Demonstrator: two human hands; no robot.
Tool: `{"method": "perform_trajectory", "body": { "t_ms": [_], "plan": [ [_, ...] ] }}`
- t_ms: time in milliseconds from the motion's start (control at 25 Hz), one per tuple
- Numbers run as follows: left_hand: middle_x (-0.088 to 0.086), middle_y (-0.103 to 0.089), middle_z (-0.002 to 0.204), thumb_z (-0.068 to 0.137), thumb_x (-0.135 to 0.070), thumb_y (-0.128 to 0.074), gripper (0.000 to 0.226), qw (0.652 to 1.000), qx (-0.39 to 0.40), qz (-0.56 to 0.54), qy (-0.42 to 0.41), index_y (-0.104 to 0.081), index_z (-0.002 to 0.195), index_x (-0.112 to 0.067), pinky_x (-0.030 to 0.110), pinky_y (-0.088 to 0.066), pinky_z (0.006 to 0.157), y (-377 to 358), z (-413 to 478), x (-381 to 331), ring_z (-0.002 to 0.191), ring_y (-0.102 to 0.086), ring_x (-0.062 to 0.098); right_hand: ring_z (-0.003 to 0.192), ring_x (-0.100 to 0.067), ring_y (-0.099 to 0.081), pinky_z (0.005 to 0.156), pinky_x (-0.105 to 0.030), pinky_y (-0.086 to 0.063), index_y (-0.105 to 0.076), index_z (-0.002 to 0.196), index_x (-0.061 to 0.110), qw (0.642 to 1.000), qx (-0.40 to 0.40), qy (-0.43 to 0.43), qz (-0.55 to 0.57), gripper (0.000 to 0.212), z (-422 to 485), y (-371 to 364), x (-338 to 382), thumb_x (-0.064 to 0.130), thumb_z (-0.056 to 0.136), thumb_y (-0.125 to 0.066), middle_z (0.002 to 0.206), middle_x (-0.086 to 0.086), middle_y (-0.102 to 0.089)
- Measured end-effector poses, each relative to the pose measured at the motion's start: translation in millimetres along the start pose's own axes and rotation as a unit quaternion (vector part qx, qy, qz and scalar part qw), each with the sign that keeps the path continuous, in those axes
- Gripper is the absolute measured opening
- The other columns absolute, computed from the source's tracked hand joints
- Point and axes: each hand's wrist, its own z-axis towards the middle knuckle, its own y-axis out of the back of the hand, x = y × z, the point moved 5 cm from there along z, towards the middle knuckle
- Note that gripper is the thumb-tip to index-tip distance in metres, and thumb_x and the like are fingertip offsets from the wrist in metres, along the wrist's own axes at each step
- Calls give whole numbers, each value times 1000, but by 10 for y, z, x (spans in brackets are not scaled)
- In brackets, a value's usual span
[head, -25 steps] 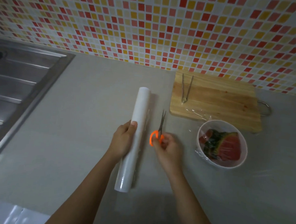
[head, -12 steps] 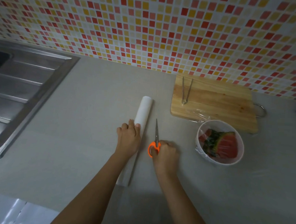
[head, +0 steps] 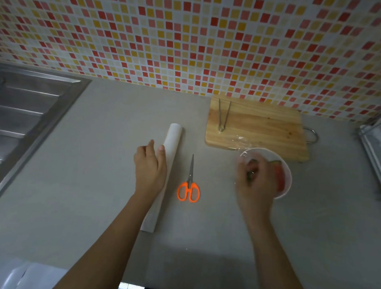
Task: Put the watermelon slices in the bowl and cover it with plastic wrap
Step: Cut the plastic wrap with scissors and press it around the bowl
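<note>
A white bowl (head: 286, 171) stands on the grey counter in front of the cutting board. It holds red watermelon slices (head: 279, 171) with green rind, and clear plastic wrap (head: 240, 140) lies over it, trailing onto the board. My right hand (head: 257, 183) is blurred and hovers over the bowl's left half, fingers spread, hiding much of it. The white roll of plastic wrap (head: 173, 139) lies lengthwise on the counter. My left hand (head: 149, 166) rests flat beside and partly on the roll, fingers apart. Orange-handled scissors (head: 189, 184) lie shut between the two hands.
A wooden cutting board (head: 258, 128) with metal tongs (head: 223, 117) lies against the tiled wall. A steel sink (head: 20, 122) is at the left. A metal rack (head: 377, 149) stands at the right edge. The counter's front edge runs along the bottom.
My right hand let go of the scissors, which now lie on the counter, and moved right over the bowl. My left hand loosened its hold on the roll, now lying flat.
</note>
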Motion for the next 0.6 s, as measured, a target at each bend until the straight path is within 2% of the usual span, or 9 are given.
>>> {"method": "perform_trajectory", "body": {
  "t_ms": [80, 120, 200, 280, 320, 360, 440, 520, 600],
  "plan": [
    [21, -61, 111, 97, -33, -31, 45, 996, -19, -78, -44, -59, 116, -3, 25, -33, 87, -38, -150, -235, 108, -54, 33, 85, -23, -55, 77, -25, -39, -60, 106, 8, 993, -104, -61, 1, 40, 402, 425, -397, 39, 84, -49, 94, -11, -60],
    [19, -65, 103, 96, -34, -33, 41, 993, 13, -109, -34, -63, 105, -8, 27, -35, 82, -181, -240, -312, 101, -58, 31, 90, -26, -55, 79, -25, -37, -58, 108, 4, 987, -116, -114, 3, 43, 560, 540, -635, 40, 86, -47, 100, -16, -60],
    [16, -68, 102, 99, -36, -34, 35, 976, 146, -155, 40, -63, 99, -16, 27, -40, 85, -685, -478, -457, 102, -62, 29, 95, -21, -52, 82, -26, -37, -54, 108, 6, 975, -40, -215, 29, 38, 768, 537, -1075, 40, 93, -44, 104, -17, -57],
    [18, -69, 108, 101, -37, -32, 40, 915, 257, -256, 177, -64, 99, -13, 35, -43, 100, -1196, -743, -573, 109, -60, 33, 106, -22, -51, 95, -32, -39, -53, 110, 12, 948, 113, -277, 105, 40, 805, 327, -1281, 44, 97, -32, 112, -12, -56],
    [14, -73, 99, 101, -39, -31, 44, 877, 274, -315, 239, -64, 93, -11, 38, -46, 97, -1370, -845, -622, 103, -62, 33, 112, -26, -53, 102, -38, -40, -55, 115, 10, 930, 163, -299, 138, 49, 773, 241, -1319, 47, 97, -27, 120, -13, -57],
    [7, -76, 83, 101, -41, -30, 49, 853, 269, -355, 273, -66, 85, -11, 34, -49, 87, -1476, -900, -660, 91, -64, 28, 114, -30, -55, 104, -45, -41, -56, 118, 9, 918, 190, -310, 157, 56, 734, 207, -1334, 49, 97, -23, 123, -17, -59],
    [1, -73, 65, 100, -44, -27, 58, 835, 257, -395, 285, -69, 75, -13, 29, -50, 73, -1557, -881, -678, 74, -65, 20, 112, -34, -58, 102, -51, -42, -61, 109, 8, 912, 199, -317, 167, 61, 638, 225, -1370, 52, 96, -22, 121, -22, -61],
    [6, -74, 67, 99, -48, -26, 64, 824, 252, -412, 296, -71, 71, -13, 30, -52, 68, -1564, -793, -638, 69, -70, 21, 112, -31, -59, 103, -51, -41, -62, 98, 21, 901, 194, -359, 148, 60, 430, 335, -1497, 65, 89, -23, 120, -16, -64],
    [13, -74, 77, 99, -50, -25, 64, 841, 268, -379, 276, -72, 75, -13, 33, -53, 76, -1577, -663, -613, 78, -69, 27, 103, -25, -66, 96, -45, -47, -64, 96, 22, 877, 209, -410, 139, 72, 185, 415, -1630, 79, 77, -24, 109, -9, -71]
  ]
}}
